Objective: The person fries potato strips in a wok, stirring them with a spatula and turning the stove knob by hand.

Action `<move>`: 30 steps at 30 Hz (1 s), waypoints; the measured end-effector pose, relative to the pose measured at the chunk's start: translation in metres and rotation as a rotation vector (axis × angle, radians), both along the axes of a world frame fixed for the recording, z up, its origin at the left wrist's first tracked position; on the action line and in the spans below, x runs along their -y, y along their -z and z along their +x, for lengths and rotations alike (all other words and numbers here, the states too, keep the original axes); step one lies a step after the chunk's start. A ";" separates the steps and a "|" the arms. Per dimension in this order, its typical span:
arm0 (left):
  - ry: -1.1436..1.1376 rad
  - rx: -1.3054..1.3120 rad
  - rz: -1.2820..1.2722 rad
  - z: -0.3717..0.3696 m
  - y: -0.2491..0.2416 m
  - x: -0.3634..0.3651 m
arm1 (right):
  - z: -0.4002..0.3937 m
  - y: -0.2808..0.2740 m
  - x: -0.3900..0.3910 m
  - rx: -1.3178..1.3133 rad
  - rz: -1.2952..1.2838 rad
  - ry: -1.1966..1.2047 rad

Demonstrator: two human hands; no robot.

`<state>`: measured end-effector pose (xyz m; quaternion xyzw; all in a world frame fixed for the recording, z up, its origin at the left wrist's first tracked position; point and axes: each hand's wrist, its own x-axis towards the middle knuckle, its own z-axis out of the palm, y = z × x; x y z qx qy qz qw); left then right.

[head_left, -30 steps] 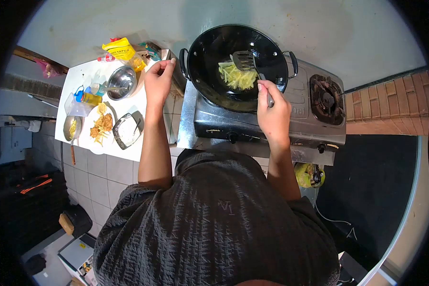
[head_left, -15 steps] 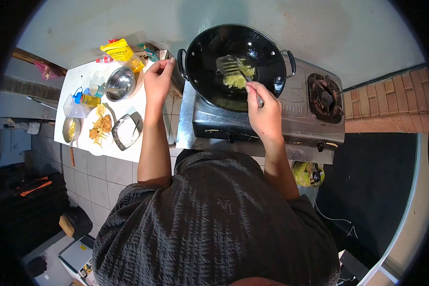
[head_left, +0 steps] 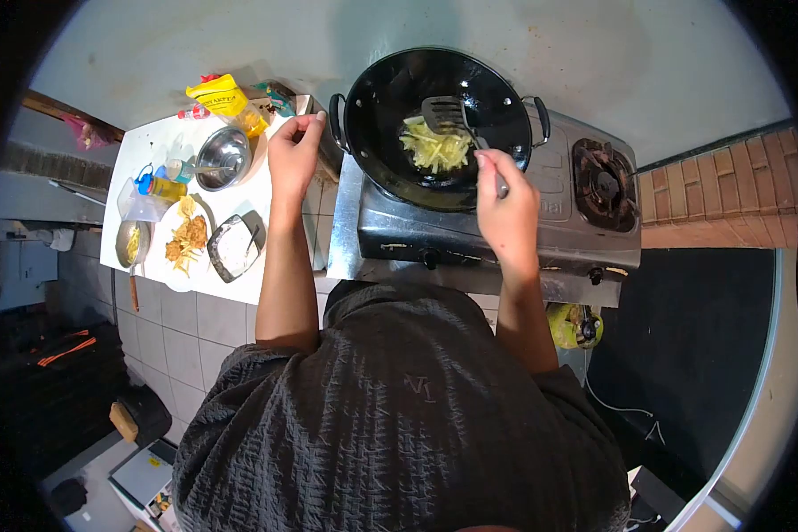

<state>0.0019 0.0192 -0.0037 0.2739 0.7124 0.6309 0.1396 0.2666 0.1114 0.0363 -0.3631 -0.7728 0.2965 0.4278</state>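
Note:
A black wok (head_left: pixel 399 182) stands on the left burner of the metal gas stove (head_left: pixel 399 226). In it lie pale yellow, cut strips of food (head_left: pixel 430 146), looking like potato fries, in a little shiny liquid. My right hand (head_left: pixel 510 204) grips the handle of a slotted spatula (head_left: pixel 446 113), whose blade rests at the upper right of the strips. Beside the wok's left handle (head_left: pixel 335 121), my left hand (head_left: pixel 294 155) hovers with curled fingers, apart from the handle. Nothing shows in it.
On the white table (head_left: pixel 230 288) at left are a metal bowl (head_left: pixel 224 158), a plate of fried food (head_left: pixel 186 239), a dark-rimmed dish of white powder (head_left: pixel 235 248), a small pan (head_left: pixel 133 244), bottles and a yellow packet (head_left: pixel 224 96). A second burner (head_left: pixel 606 183) is at right.
My right hand and the spatula have shifted right, and the blade has come off the strips' left side. The strips now lie more spread and lower left. My left hand stays put.

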 end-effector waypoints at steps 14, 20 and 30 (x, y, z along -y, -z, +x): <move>-0.007 -0.041 -0.035 0.000 -0.002 0.002 | -0.003 0.002 -0.014 0.042 0.005 0.046; -0.005 -0.035 -0.021 0.000 0.001 0.000 | -0.002 0.004 -0.014 0.037 -0.051 0.010; -0.027 -0.042 -0.021 0.000 -0.002 0.001 | 0.009 0.000 -0.007 0.034 0.057 0.035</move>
